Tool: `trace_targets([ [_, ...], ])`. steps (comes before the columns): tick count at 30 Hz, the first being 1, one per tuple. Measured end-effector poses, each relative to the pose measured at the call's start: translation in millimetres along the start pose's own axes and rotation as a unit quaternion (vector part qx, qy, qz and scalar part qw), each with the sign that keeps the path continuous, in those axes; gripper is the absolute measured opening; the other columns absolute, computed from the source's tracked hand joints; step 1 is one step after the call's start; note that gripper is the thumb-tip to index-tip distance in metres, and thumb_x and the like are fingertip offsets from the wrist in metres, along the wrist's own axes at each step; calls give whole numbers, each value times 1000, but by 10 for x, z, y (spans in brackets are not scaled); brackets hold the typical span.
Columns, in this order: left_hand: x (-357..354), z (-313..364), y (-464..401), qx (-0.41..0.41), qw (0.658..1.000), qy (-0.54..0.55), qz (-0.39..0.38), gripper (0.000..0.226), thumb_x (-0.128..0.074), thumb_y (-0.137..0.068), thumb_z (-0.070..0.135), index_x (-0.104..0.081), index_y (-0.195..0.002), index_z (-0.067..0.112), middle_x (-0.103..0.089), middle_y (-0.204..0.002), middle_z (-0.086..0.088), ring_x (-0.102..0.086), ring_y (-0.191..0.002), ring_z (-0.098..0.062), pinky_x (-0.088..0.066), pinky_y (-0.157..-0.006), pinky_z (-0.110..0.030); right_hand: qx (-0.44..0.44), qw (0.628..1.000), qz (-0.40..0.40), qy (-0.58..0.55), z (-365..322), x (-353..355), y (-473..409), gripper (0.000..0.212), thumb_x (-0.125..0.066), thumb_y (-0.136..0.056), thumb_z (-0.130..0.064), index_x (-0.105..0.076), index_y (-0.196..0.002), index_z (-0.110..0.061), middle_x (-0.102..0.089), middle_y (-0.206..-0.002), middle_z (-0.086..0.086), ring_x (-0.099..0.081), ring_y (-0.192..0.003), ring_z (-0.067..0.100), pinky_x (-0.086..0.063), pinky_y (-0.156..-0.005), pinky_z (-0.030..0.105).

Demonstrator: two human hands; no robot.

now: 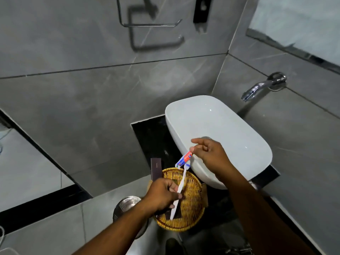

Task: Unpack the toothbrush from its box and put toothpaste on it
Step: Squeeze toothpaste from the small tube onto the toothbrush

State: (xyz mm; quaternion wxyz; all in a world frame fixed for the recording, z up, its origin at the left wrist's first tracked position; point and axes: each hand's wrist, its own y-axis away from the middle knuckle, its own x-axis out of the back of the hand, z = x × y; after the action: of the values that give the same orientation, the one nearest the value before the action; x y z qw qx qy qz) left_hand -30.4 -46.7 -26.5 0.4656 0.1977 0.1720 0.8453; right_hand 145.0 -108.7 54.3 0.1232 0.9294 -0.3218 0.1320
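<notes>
My left hand (pixel 162 195) grips the white toothbrush (pixel 181 184) by its handle, with the bristle end pointing up and away above the wicker basket (pixel 193 203). My right hand (pixel 207 151) pinches the small red, white and blue toothpaste tube (pixel 184 159) by its flat end. The tube's nozzle points down and touches the brush head. A dark brown toothbrush box (pixel 156 169) stands at the basket's far left rim. Another dark flat piece lies in the basket under my left hand.
A white vessel basin (pixel 230 126) sits on a black counter (pixel 152 137) to the right, with a chrome wall spout (pixel 257 89) above it. A round metal bin lid (pixel 127 205) is below left. Grey tiled walls surround; a towel bar (pixel 147 24) hangs high up.
</notes>
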Motion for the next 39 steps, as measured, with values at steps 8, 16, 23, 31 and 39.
trace_targets([
  [8,-307,-186,-317,103,983,114,97,17,-69,-85,13,-69,-69,7,-72,-75,-15,-70,-67,-29,-62,-64,-40,1,998,33,59,131,199,-28,12,-69,-87,-11,-70,-98,-9,-68,-76,8,-60,-59,15,-46,-44,23],
  [16,-361,-247,-591,93,992,-58,68,13,-66,-87,14,-75,-83,5,-76,-88,-24,-62,-55,-22,-55,-64,-30,45,955,-78,282,354,223,43,11,-70,-84,-19,-74,-89,-10,-60,-71,-14,-57,-61,0,-40,-57,8],
  [23,-342,-186,-618,32,976,-189,105,21,-56,-92,13,-76,-91,6,-76,-97,-9,-71,-90,-22,-58,-86,-37,24,953,-135,271,518,95,31,19,-69,-85,-19,-73,-92,-2,-74,-87,5,-60,-61,2,-45,-60,11],
  [31,-205,114,-285,-6,999,1,34,13,-61,-90,13,-73,-90,7,-74,-75,-15,-63,-53,-11,-49,-43,-22,-14,974,-101,203,564,28,65,10,-73,-82,-10,-63,-83,-11,-59,-49,-7,-56,-34,1,-44,-37,14],
  [39,-317,-100,-215,47,997,-54,-8,14,-62,-88,5,-73,-97,1,-76,-92,-19,-60,-48,-14,-45,-41,-26,5,956,-81,282,763,-207,250,9,-70,-84,-10,-62,-80,-6,-70,-70,11,-69,-57,23,-61,-59,38],
])
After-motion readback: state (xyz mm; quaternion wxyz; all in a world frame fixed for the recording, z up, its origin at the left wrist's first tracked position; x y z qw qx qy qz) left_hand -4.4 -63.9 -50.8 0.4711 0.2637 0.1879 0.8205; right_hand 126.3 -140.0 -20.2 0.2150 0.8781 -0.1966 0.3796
